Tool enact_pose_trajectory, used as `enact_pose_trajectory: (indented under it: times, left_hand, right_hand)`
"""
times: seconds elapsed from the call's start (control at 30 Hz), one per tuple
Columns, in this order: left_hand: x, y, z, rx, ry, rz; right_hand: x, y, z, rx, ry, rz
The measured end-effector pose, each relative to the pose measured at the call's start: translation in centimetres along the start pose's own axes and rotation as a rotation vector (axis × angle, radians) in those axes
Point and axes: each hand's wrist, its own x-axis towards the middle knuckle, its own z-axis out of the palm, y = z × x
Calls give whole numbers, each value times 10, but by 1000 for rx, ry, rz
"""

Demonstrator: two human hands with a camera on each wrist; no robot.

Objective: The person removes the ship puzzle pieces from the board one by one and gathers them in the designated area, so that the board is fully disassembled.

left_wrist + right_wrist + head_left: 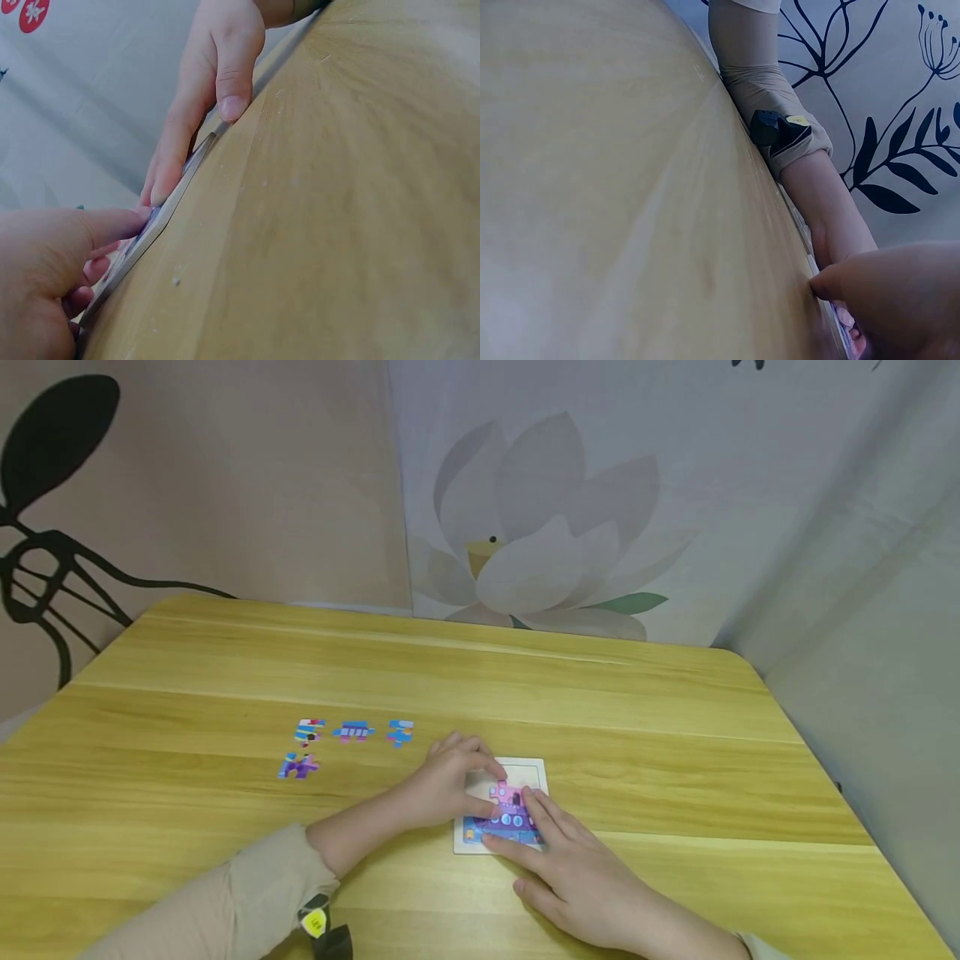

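Observation:
A white-framed jigsaw board (528,769) lies on the table, partly filled with a pink, purple and blue picture, which shows a row of round windows. My left hand (453,781) reaches over its left side, thumb and index finger on either side of a pink puzzle piece (501,792) and pinching it. On the right, my right hand (573,877) rests its straight fingers on the picture's right and lower parts. In the left wrist view, the thumb of my left hand (52,262) touches the picture near the fingertips of my right hand (199,94). Fingers hide parts of the picture.
Several loose puzzle pieces lie to the left: a striped one (310,731), a blue-purple one (354,731), a blue one (401,732) and a purple one (298,766). The wooden table (637,727) meets a printed curtain (555,527) behind.

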Motion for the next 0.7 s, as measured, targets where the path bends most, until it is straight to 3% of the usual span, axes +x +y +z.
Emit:
enact_pose_trajectory:
  times: [0.3,0.7]
  left_hand:
    - [2,1,0,-79,5,-22]
    - [2,3,-1,-312,46,-53]
  right_hand:
    - [0,1,0,-3,8,-3]
    - [0,1,1,1,1,6]
